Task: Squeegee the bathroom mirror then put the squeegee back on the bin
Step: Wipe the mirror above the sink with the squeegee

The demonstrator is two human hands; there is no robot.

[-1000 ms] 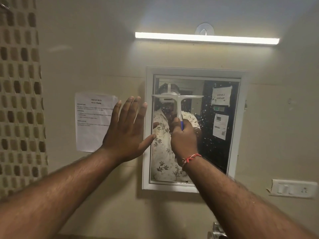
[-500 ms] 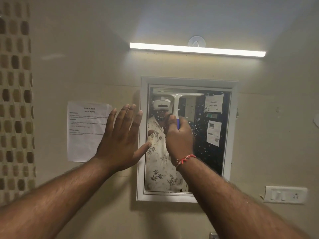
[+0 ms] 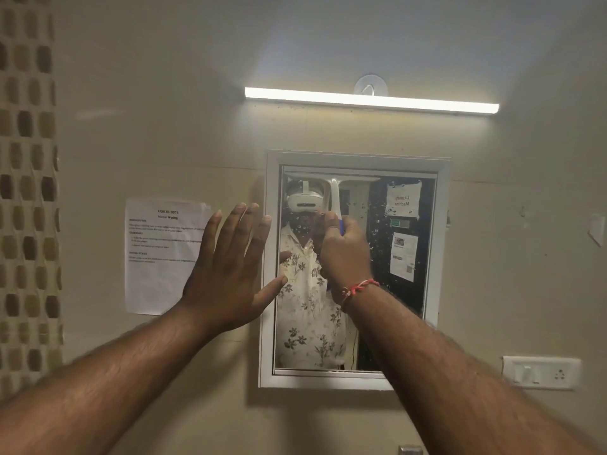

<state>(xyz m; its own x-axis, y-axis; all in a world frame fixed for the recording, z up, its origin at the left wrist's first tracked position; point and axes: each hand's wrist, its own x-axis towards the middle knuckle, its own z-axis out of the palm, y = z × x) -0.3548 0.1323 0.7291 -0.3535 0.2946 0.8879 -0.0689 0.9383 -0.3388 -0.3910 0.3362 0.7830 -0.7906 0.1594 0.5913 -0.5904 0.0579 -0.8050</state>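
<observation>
A white-framed bathroom mirror (image 3: 358,330) hangs on the beige wall, with water droplets on its right half. My right hand (image 3: 343,254) grips the handle of a white squeegee (image 3: 334,192). Its blade lies flat along the top left edge of the glass. My left hand (image 3: 230,277) is spread flat on the wall at the mirror's left frame, its thumb on the frame. The bin is out of view.
A printed paper sheet (image 3: 157,257) is stuck on the wall left of the mirror. A lit tube light (image 3: 371,100) runs above it. A white switch plate (image 3: 542,372) sits at lower right. Mosaic tiles (image 3: 26,192) line the far left.
My right hand has raised the squeegee from mid-mirror height up to the top edge of the glass. My left hand has stayed pressed by the frame. The camera has tilted upward.
</observation>
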